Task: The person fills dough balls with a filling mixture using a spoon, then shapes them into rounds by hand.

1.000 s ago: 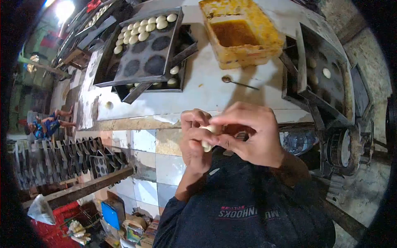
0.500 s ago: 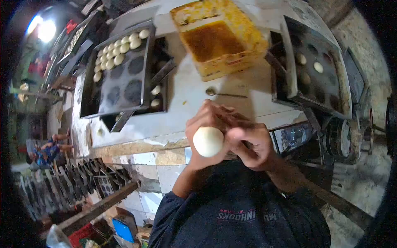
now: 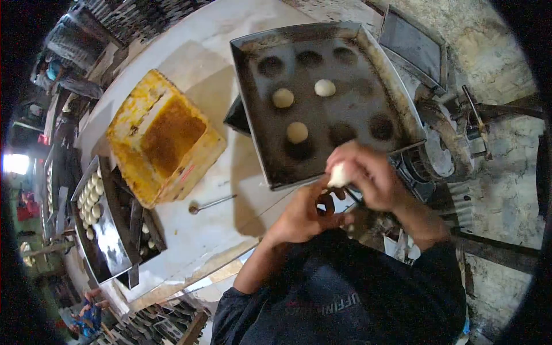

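Right hand: fingers curled around smooth, pale dough, located at the near edge of a dark metal tray with round hollows. Left hand: fingers bent, tips at the dough; whether it grips cannot be told.

The pale table bears a tub and, seemingly, a spoon.

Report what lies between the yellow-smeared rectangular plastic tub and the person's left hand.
In the head view, a thin metal spoon on the white tabletop, nearer the tub.
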Demonstrator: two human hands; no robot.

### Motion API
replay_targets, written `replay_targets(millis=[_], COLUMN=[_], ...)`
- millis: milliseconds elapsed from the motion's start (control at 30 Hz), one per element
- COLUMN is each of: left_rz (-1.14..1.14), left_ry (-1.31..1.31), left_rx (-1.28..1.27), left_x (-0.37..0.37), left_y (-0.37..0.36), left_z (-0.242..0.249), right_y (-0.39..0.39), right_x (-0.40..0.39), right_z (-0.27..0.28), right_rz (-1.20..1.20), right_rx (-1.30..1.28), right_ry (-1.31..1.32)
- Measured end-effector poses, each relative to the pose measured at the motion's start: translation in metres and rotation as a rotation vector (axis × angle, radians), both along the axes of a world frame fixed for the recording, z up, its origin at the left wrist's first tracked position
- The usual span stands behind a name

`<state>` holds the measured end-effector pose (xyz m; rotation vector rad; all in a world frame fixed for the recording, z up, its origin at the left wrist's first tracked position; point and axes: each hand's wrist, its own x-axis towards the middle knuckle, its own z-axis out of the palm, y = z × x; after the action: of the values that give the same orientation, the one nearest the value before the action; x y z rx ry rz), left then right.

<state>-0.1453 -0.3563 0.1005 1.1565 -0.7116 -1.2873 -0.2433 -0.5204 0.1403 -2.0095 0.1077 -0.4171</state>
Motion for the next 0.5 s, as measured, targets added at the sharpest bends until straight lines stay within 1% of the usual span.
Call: replay_targets(millis=[33,67,100,133,167,200,233,267,300,333,400,433,467,500], left_rz=[-0.026,-0.049,-0.046,0.002,0.051,0.057,0.126,0.198,0.284,0.389,0.619,0.721,0.793,0.885], left_ry=[-0.019,-0.039,-0.033,-0.091,-0.150,-0.146,-0.137,-0.130,-0.148,-0.258,-0.208,-0.094,-0.199,-0.211], left_rx=[0.052,0.104,0.101,0.041,-0.019,-0.019,-0.051,-0.084,-0.076,-0.085,-0.239,-0.122,-0.063,0.025], left_x=[0.007,0.013,0.017,0.019,0.021,0.024,0.027,0.032,0.038,0.042,0.054,0.058,0.068,0.074], left_y=[-0.006,-0.010,-0.011,-0.008,-0.003,0.003,0.011,0.021,0.035,0.049,0.079,0.099,0.119,0.140], left_z=[0.015,0.024,0.028,0.031,0.031,0.030,0.029,0.028,0.033,0.034,0.018,0.021,0.011,0.007], right_y=[-0.029,-0.058,-0.084,-0.125,-0.152,-0.171,-0.183,-0.196,-0.205,-0.208,-0.202,-0.196,-0.193,-0.156], right_x=[0.000,0.003,0.015,0.025,0.038,0.047,0.048,0.049,0.050,0.051,0.051,0.053,0.055,0.063], right_z=[-0.003,-0.009,-0.011,-0.023,-0.025,-0.026,-0.044,-0.075,-0.091,-0.089,-0.089,-0.078,-0.075,-0.035], right_rz=[-0.060,-0.126,-0.211,-0.262,-0.316,-0.367,-0.360,-0.277,-0.189,-0.177,-0.113,-0.085,-0.115,-0.174], right_rx=[0.023,0.165,0.173,-0.038,-0.217,-0.400,-0.404,-0.673,-0.940,-0.944,-0.854,-0.792,-0.902,-1.092], right_ry=[0.070,0.097,0.043,0.011,0.101,0.184,0.184,0.308,0.424,0.410,0.461,0.462,0.373,0.331])
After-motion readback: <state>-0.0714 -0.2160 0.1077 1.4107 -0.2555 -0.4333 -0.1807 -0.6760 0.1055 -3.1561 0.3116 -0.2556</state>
